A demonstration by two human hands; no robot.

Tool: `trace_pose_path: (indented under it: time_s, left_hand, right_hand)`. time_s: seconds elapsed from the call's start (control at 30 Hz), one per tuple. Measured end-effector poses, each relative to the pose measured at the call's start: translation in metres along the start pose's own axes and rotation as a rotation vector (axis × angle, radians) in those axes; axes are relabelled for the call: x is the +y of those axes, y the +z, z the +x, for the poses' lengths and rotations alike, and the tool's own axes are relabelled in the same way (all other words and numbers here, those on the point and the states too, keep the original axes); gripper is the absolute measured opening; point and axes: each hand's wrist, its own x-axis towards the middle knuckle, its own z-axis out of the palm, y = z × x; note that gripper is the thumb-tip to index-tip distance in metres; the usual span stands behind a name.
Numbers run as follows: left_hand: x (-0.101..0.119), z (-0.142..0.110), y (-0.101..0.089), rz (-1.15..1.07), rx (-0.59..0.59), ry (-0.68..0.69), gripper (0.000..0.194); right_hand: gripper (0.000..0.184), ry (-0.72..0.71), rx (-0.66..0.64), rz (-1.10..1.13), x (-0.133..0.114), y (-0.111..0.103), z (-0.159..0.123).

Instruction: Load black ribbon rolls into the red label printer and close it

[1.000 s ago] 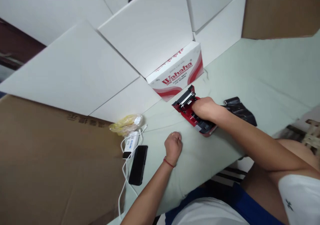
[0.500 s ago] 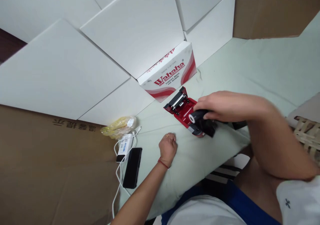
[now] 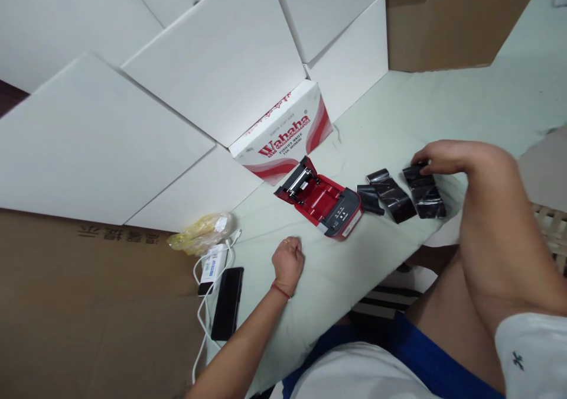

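A small red printer (image 3: 319, 201) lies on the pale green table (image 3: 398, 115) with its lid open and its paper bay empty. To its right lie a small black roll (image 3: 370, 199) and two glossy black film strips (image 3: 392, 195). My right hand (image 3: 447, 156) reaches over the rightmost strip (image 3: 426, 195), with its fingertips closed on that strip's far end. My left hand (image 3: 287, 260) rests on the table as a closed fist, below and left of the printer; nothing shows in it. A red cord circles its wrist.
A white and red "Wahaha" carton (image 3: 283, 139) stands just behind the printer, among large white boxes (image 3: 212, 74). Brown cardboard (image 3: 88, 304) fills the left. A black phone (image 3: 227, 304), a white charger with cable (image 3: 211, 263) and a yellow bag (image 3: 199, 233) lie at the table's left.
My right hand lifted a black-wrapped roll out of the printer and carried it right; black strips now lie beside the printer. The left fist stayed put.
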Motion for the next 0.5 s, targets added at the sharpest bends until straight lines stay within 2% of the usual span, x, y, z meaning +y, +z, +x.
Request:
trace_pose_path:
  time_s: [0.07, 0.13, 0.2, 0.33, 0.4, 0.5]
  left_hand:
    - [0.000, 0.000, 0.000, 0.006, -0.002, -0.010, 0.026]
    - [0.001, 0.000, 0.001, 0.014, -0.004, -0.017, 0.025]
    - [0.001, 0.000, 0.001, 0.024, -0.010, -0.018, 0.025]
    - [0.002, 0.000, 0.000, 0.027, -0.011, -0.009, 0.025]
    - [0.003, 0.000, -0.001, 0.017, -0.004, -0.006, 0.025]
    - [0.003, -0.001, -0.001, -0.005, 0.004, 0.001, 0.025]
  right_hand:
    - [0.039, 0.020, -0.042, -0.022, -0.012, 0.004, 0.012]
    - [0.047, 0.012, -0.009, -0.038, -0.028, 0.008, 0.020]
    - [0.049, -0.020, 0.006, -0.049, -0.047, 0.015, 0.027]
    - [0.052, -0.077, -0.083, -0.075, -0.077, 0.029, 0.032]
    - [0.052, -0.103, -0.101, -0.069, -0.082, 0.028, 0.027]
    - [0.046, -0.159, -0.135, -0.044, -0.068, 0.009, 0.001]
